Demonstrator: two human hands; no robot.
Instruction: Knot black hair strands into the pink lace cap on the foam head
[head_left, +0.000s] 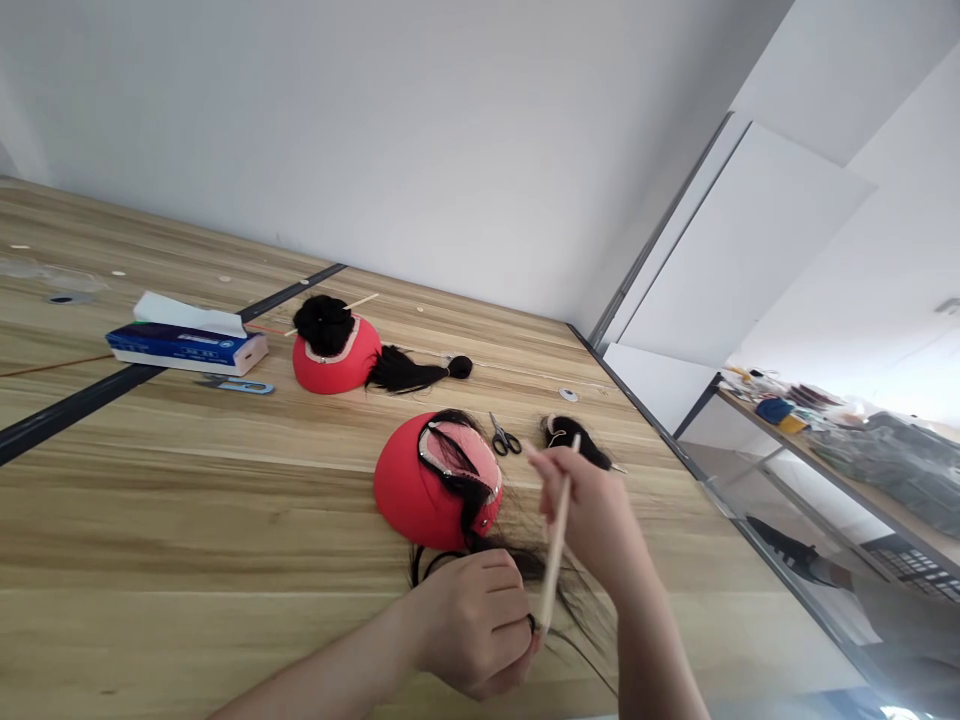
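Hair (525, 565) is the thing in hand: a loose black lock trailing off the near red dome (420, 490) onto the worktop (187, 520). By my judgement it is light, limp and slippery, apt to slide free unless pinched near the end. The left hand (476, 630) has its grip closed on that lock, just in front of the dome. The right hand (596, 510) has its grip clamped on a thin wooden stick (555, 555), whose lower tip meets the left fingers; the stick looks stiff and light, best held by the upper shaft, as it is.

Small scissors (505, 436) lie just beyond the dome, with a dark hairpiece (574, 435) beside them. Farther back sits a second red dome (330, 360) topped with hair. A blue tissue pack (187, 345), white sheet poking out, is the only container; what else it holds is hidden.
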